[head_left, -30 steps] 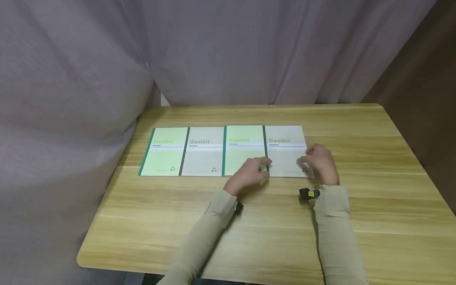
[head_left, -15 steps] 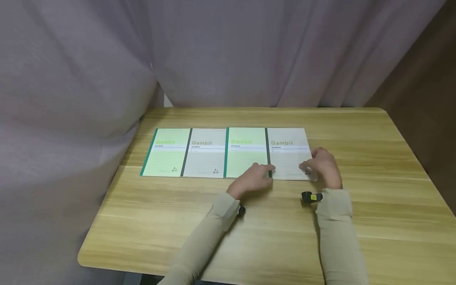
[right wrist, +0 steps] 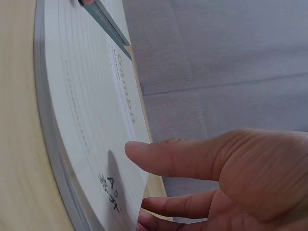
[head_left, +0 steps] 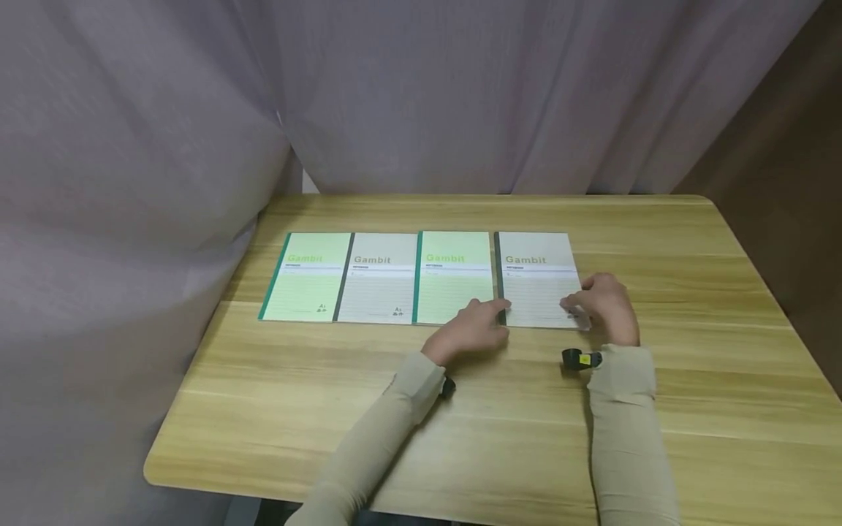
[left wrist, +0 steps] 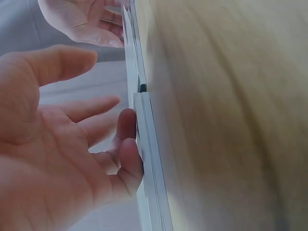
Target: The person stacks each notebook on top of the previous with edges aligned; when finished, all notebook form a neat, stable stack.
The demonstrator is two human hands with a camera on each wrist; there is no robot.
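Note:
In the head view, a row of notebooks lies flat, alternating green and white covers. My right hand (head_left: 604,307) pinches the right edge of the rightmost white notebook (head_left: 536,281), near its lower corner. In the right wrist view its thumb (right wrist: 168,156) is over the cover, with the other fingers at the edge, partly hidden. My left hand (head_left: 470,327) rests on the neighbouring green notebook (head_left: 455,270), fingers loosely bent. The left wrist view shows its fingertips (left wrist: 129,156) touching that notebook. A narrow gap separates these two notebooks.
Another white notebook (head_left: 381,277) and a green notebook (head_left: 308,281) continue the row leftward. All lie on a wood-grain table (head_left: 263,409). Grey curtains (head_left: 408,95) hang behind the table and along its left side.
My right hand has drawn the rightmost white notebook slightly to the right, so a narrow gap has appeared beside the green one. The left hand keeps its place on the green notebook.

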